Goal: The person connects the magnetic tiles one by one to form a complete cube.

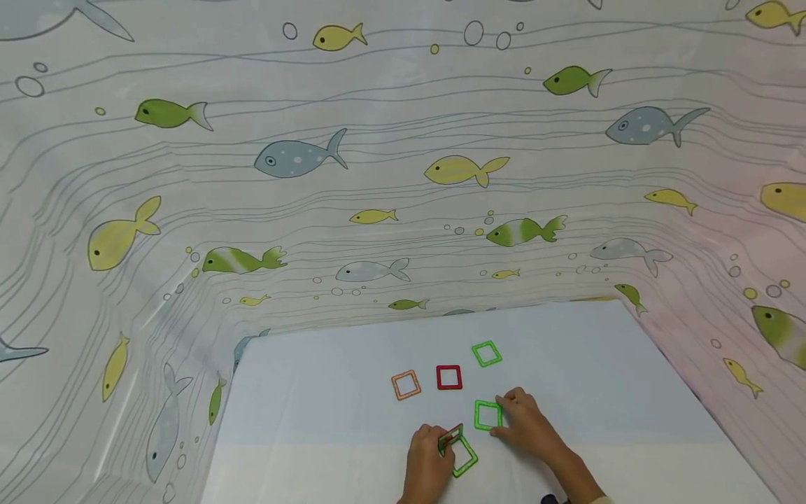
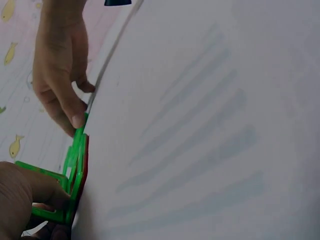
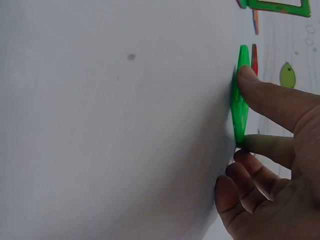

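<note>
My left hand (image 1: 428,458) grips square plastic frame tiles near the front of the table. One green tile (image 1: 467,467) lies flat, and a red-and-green piece (image 1: 450,432) stands up from it, tilted. In the left wrist view, a red edge (image 2: 86,162) lies along the green ones; how many are stacked is unclear. To the right, my right hand (image 1: 529,423) pinches another green square tile (image 1: 476,415) by its edge between thumb and finger, flat on the table. The right wrist view shows this green tile (image 3: 240,110) nearly edge-on, its other fingers curled below.
Beyond the hands lie an orange square tile (image 1: 394,386), a red one (image 1: 449,388) and a green one (image 1: 491,363). The white table (image 1: 315,392) is bordered at the back and sides by a fish-patterned curtain (image 1: 403,238). A dark object (image 1: 550,499) shows at the bottom edge.
</note>
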`<state>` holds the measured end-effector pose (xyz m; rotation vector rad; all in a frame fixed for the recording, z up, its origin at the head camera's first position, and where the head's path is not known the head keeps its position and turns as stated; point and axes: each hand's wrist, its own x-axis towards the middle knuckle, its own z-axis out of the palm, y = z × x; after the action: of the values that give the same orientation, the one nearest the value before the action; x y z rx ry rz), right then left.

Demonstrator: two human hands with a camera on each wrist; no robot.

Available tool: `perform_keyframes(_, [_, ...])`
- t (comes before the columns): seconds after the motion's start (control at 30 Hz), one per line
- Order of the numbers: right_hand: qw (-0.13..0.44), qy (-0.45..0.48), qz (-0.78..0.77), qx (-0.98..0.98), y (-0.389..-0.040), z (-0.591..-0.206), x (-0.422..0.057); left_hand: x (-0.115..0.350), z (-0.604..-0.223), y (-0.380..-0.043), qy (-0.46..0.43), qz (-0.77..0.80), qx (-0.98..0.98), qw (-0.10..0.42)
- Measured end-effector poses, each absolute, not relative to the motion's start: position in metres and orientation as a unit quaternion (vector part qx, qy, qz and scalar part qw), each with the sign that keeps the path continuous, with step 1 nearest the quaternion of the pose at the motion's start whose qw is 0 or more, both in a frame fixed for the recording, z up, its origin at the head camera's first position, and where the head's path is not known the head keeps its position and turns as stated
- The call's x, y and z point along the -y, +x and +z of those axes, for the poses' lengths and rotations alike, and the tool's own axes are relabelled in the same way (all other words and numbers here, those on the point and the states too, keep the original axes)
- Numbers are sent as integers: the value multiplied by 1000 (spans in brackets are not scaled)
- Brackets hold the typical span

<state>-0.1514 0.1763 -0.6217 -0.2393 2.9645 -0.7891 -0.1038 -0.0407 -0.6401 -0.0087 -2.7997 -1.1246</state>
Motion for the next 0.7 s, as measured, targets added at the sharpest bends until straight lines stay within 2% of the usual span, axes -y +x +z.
perform_keyframes(0.27, [31, -69, -256, -964, -153, -624, -177, 39, -642, -103, 6, -370, 926, 75])
perform_keyframes(0.7, [33, -8, -394, -918, -151, -626, -183, 38, -642, -102, 16, -375, 924, 75])
